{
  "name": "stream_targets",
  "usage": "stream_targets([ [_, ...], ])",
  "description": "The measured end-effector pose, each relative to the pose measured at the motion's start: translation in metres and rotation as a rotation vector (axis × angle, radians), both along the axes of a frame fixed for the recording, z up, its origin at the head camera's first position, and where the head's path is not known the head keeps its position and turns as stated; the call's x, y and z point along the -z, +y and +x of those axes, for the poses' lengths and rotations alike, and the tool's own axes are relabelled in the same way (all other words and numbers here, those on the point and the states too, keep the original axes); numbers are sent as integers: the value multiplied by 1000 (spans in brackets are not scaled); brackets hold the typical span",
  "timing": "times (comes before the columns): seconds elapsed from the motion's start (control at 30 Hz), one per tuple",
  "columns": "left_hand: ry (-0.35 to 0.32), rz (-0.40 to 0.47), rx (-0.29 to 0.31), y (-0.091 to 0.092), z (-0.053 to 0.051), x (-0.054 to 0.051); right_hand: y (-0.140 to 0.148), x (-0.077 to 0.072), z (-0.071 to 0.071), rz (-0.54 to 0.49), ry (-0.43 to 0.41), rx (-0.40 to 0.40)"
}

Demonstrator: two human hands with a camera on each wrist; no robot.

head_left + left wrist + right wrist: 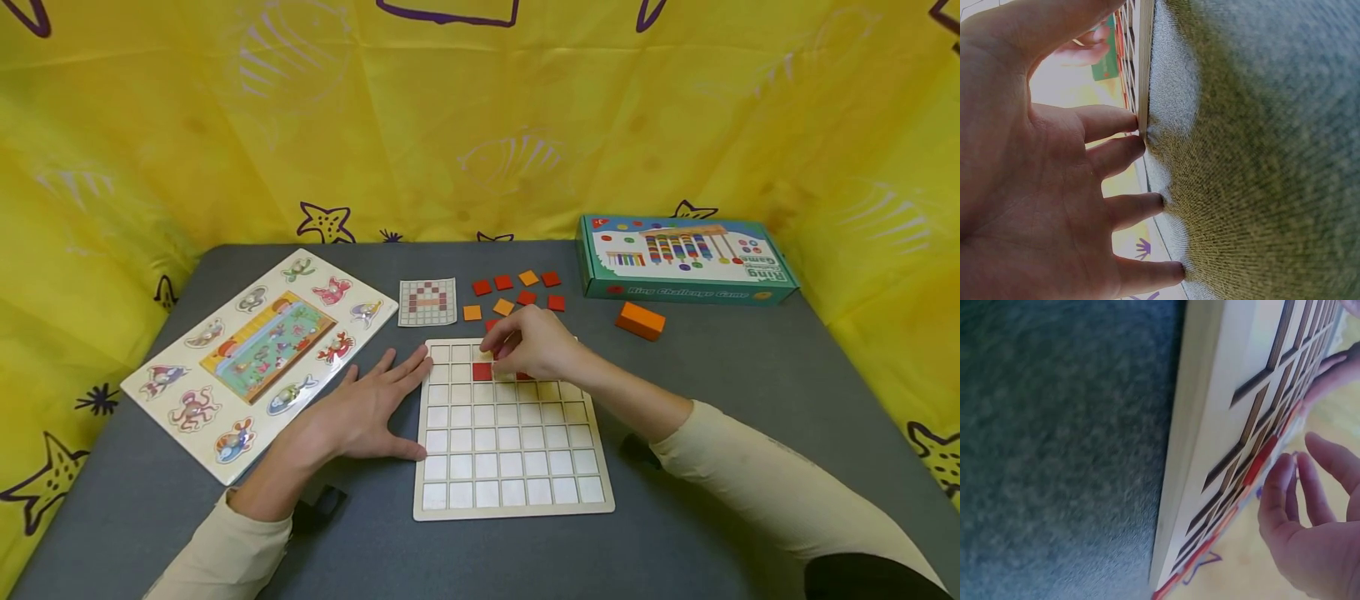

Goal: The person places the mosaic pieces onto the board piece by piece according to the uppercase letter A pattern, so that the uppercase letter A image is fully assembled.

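Note:
My left hand [371, 412] lies beside the white grid board [472, 515]. Its spread fingers touch the table in the left wrist view, with fingertips at the board's left edge. Over the board's top rows, my right hand [536, 343] bends its fingers downward. A sliver of red shows near its fingertips in the head view, but whether they hold that piece is hidden. A red square tile [482, 372] sits in a second-row cell, and part of another red tile [522, 376] shows under the hand. The right wrist view shows a red tile [1261, 461] on the board near the fingers.
Beyond the board lie several loose red and orange tiles [503, 282] and a pattern card [427, 317]. A sea-animal puzzle board [217, 461] is at left. At back right are a Ring Challenge Game box [690, 260] and an orange block [641, 321].

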State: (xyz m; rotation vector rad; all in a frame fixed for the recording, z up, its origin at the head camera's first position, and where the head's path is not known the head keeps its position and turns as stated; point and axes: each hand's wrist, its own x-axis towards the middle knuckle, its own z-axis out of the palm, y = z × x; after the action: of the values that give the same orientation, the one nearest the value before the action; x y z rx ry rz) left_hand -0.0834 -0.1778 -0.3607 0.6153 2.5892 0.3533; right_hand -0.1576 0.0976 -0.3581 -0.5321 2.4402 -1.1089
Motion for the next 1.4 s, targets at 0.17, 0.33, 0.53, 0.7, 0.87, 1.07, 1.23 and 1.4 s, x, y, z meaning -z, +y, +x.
stream_targets([
  [0.17,-5,2,-2,0,0,0,9,0,-4,-12,25,29],
  [0.33,-1,4,-2,0,0,0,18,-1,-7,-5,60,60],
  [0.53,10,4,0,0,1,0,26,-4,-11,0,69,99],
  [0.7,13,8,0,-1,1,0,32,-5,-17,7,81,150],
  [0.87,13,8,0,-1,1,0,41,-3,-25,4,76,209],
  [1.07,11,5,1,-1,1,0,53,3,-35,29,83,263],
  [1.23,13,3,4,-1,1,1,61,7,-42,41,93,306],
  [1.4,6,-2,-1,0,0,2,68,9,-47,54,98,330],
])
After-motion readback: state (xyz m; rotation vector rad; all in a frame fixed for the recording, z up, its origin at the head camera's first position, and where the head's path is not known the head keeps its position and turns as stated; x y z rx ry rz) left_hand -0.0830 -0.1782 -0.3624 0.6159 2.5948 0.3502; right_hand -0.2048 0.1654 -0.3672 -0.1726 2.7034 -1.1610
